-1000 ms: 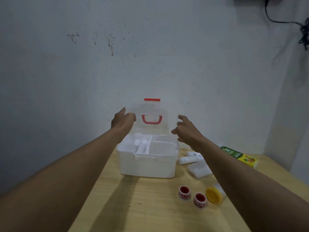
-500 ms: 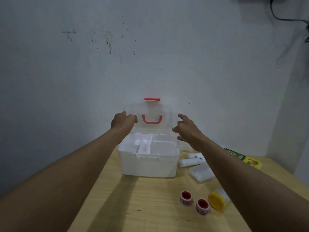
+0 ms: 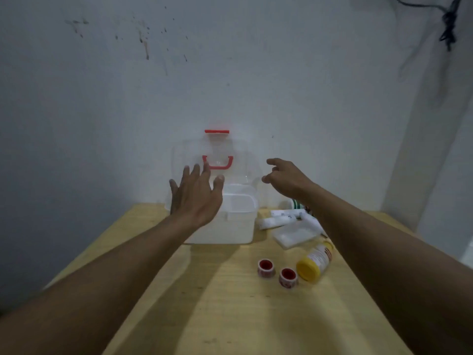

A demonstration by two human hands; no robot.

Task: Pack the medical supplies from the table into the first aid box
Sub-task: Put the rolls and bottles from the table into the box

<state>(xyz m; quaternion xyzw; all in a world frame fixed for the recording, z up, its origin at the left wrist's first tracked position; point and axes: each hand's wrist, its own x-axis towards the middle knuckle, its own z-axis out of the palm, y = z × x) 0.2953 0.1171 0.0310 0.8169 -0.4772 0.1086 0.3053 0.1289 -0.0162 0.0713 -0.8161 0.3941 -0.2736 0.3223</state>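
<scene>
A white first aid box (image 3: 235, 226) stands open at the back of the wooden table (image 3: 230, 303). Its clear lid (image 3: 238, 155) with a red handle is upright against the wall. My left hand (image 3: 197, 196) hovers over the box's left half, fingers spread and holding nothing. My right hand (image 3: 286, 180) floats to the right of the lid, fingers loosely apart and empty. Right of the box lie white tubes (image 3: 276, 221), a flat white packet (image 3: 294, 235), a yellow-capped bottle (image 3: 314, 263) on its side and two red-centred tape rolls (image 3: 266, 268).
A green and white carton (image 3: 297, 204) peeks out behind my right forearm. The wall rises right behind the box. A black cable (image 3: 448, 24) hangs at the upper right. The table's left edge runs diagonally near my left forearm.
Both hands have let go of the lid, which stays upright. My left hand has drawn back over the box with fingers spread. My right hand has lifted slightly away.
</scene>
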